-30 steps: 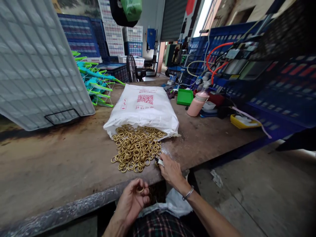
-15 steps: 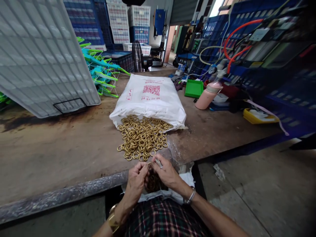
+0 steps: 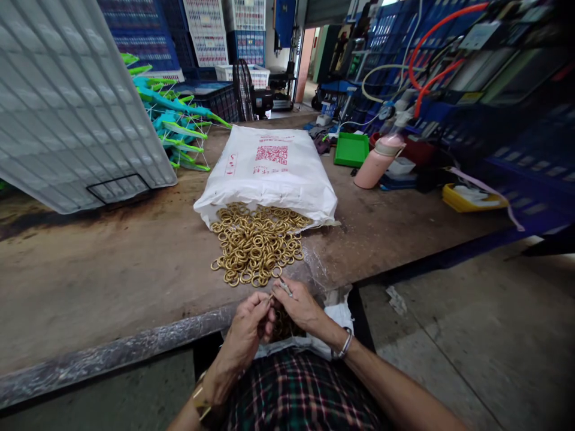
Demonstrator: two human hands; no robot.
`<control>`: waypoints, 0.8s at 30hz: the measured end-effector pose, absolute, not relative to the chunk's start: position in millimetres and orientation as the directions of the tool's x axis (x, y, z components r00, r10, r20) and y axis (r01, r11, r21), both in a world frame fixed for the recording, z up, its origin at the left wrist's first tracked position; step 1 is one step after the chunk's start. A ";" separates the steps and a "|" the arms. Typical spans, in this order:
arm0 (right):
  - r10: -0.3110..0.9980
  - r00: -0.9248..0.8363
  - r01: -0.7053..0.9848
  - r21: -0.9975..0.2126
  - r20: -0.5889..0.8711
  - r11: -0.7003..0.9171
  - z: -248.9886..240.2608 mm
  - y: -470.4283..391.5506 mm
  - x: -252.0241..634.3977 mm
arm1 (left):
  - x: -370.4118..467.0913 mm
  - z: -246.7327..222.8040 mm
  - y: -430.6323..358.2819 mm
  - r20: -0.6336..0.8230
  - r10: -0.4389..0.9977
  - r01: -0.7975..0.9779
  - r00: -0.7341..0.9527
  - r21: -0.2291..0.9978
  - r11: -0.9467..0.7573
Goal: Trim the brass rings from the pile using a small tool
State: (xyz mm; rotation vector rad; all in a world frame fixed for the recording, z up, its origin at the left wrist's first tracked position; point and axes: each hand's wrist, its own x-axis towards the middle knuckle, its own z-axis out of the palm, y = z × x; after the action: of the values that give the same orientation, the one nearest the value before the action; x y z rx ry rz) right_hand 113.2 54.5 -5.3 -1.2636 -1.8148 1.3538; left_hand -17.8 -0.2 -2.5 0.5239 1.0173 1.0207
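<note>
Over the table's front edge, my left hand [image 3: 252, 318] is closed in a pinch on a brass-coloured ring [image 3: 271, 297], of which only a thin edge shows. Beside it, my right hand [image 3: 300, 306] is closed round a small slim tool [image 3: 286, 287] with a pale body and a dark thin tip; its exact kind is unclear. The fingers of both hands nearly touch at the ring. Just beyond them lies a heap of brass-coloured rings [image 3: 256, 248], spilling from the mouth of a white woven sack [image 3: 269, 179]. Below my hands, more rings [image 3: 284, 324] lie in a white bag on my lap, partly hidden.
A white plastic crate [image 3: 90, 108] stands tilted on the left, beside green and turquoise plastic parts [image 3: 179, 123]. Towards the right are a green tray [image 3: 351, 149], a pink bottle [image 3: 376, 164] and a yellow tray [image 3: 471, 197]. An orange hose [image 3: 415, 54] curves above the table [image 3: 135, 269].
The view has shifted slightly, so the sack and heap sit a little higher. My hands keep the ring and tool together; the right hand has turned a little, and the tool's tip now points up-left.
</note>
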 end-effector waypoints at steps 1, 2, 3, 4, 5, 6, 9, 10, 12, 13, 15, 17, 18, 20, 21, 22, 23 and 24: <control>0.912 -0.396 0.370 -0.927 -0.104 0.055 -5.9 55.1 114.2 | -17.6 -1.8 -0.4 -0.444 0.884 -0.458 0.142 0.762 0.457; 0.920 -0.380 0.397 -0.915 -0.094 0.071 -6.7 55.6 115.6 | -17.4 -1.4 -0.4 -0.443 0.887 -0.462 0.133 0.764 0.451; 0.926 -0.371 0.438 -0.893 -0.075 0.103 -7.6 55.8 117.3 | -17.1 -1.3 -0.5 -0.439 0.890 -0.460 0.122 0.769 0.443; 0.926 -0.374 0.484 -0.862 -0.050 0.149 -8.3 55.5 119.1 | -16.9 -1.6 -0.5 -0.432 0.895 -0.455 0.110 0.779 0.432; 0.918 -0.396 0.529 -0.824 -0.027 0.204 -8.7 54.8 120.8 | -16.8 -2.3 -0.4 -0.422 0.901 -0.447 0.098 0.791 0.419; 0.902 -0.431 0.565 -0.783 -0.010 0.261 -8.7 53.6 122.2 | -16.7 -3.2 -0.4 -0.410 0.908 -0.436 0.089 0.803 0.405; 0.847 -0.531 0.622 -0.682 -0.008 0.383 -7.0 48.3 123.5 | -16.8 -6.7 -0.2 -0.370 0.927 -0.392 0.062 0.845 0.364; 0.838 -0.545 0.640 -0.654 -0.015 0.404 -6.2 46.7 123.0 | -16.9 -7.8 -0.2 -0.360 0.931 -0.377 0.056 0.856 0.354; 0.836 -0.547 0.676 -0.604 -0.028 0.422 -4.7 44.6 121.6 | -17.1 -9.5 -0.6 -0.347 0.937 -0.350 0.046 0.873 0.340; 0.839 -0.543 0.693 -0.584 -0.037 0.423 -4.1 44.2 120.9 | -17.2 -9.9 -0.9 -0.343 0.938 -0.338 0.043 0.879 0.337; 0.843 -0.536 0.718 -0.552 -0.051 0.423 -2.8 44.6 120.1 | -17.3 -10.3 -1.7 -0.340 0.940 -0.321 0.036 0.887 0.333; 0.840 -0.538 0.732 -0.533 -0.069 0.425 -1.1 45.8 120.1 | -17.3 -10.2 -2.1 -0.337 0.941 -0.308 0.031 0.892 0.330; 0.835 -0.544 0.734 -0.528 -0.079 0.428 -0.1 46.4 120.3 | -17.4 -10.2 -2.1 -0.336 0.941 -0.303 0.030 0.895 0.329; 0.822 -0.562 0.730 -0.524 -0.094 0.439 2.0 47.3 120.7 | -17.5 -10.5 -1.6 -0.335 0.942 -0.293 0.028 0.898 0.328; 0.816 -0.569 0.729 -0.522 -0.102 0.443 3.0 47.5 120.8 | -17.5 -10.8 -1.1 -0.334 0.942 -0.291 0.027 0.899 0.327; 0.812 -0.573 0.730 -0.518 -0.109 0.446 3.9 47.6 120.8 | -17.5 -11.1 -0.6 -0.332 0.943 -0.290 0.026 0.900 0.325; 0.809 -0.575 0.734 -0.511 -0.118 0.447 4.8 47.6 120.7 | -17.5 -11.6 -0.1 -0.328 0.944 -0.290 0.028 0.901 0.322; 0.808 -0.574 0.741 -0.502 -0.131 0.445 5.7 47.5 120.3 | -17.5 -12.0 0.4 -0.324 0.946 -0.290 0.032 0.902 0.319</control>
State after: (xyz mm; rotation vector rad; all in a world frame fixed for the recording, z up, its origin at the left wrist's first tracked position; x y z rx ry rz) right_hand 120.3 47.5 5.7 -1.3805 -2.5597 0.7905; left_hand -17.5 0.4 -12.0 0.7469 1.1422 1.1027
